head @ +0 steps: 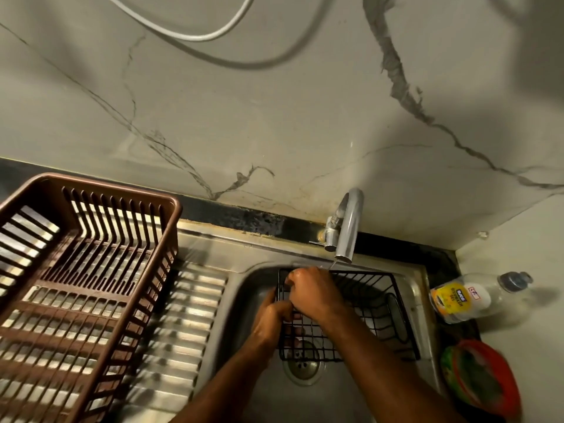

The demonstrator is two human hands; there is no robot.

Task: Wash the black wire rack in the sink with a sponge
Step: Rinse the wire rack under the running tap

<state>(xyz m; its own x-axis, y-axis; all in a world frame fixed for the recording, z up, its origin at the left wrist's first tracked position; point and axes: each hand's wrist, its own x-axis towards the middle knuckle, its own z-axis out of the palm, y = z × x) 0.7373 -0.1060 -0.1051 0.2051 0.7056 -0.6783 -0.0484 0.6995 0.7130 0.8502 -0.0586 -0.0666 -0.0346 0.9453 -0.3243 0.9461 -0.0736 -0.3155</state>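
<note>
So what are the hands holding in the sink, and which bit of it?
Both hold the black wire rack by its left end. The left hand grips the left side wires; the right hand curls over the top rim near the tap. No sponge shows.

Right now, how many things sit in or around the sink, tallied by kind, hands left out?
Black wire rack, in the sink: 1
Brown plastic dish basket, on the drainboard: 1
Dishwash gel bottle, lying on the counter: 1
Red bowl, with green scrubbers inside: 1
Tap: 1
Total: 5
</note>
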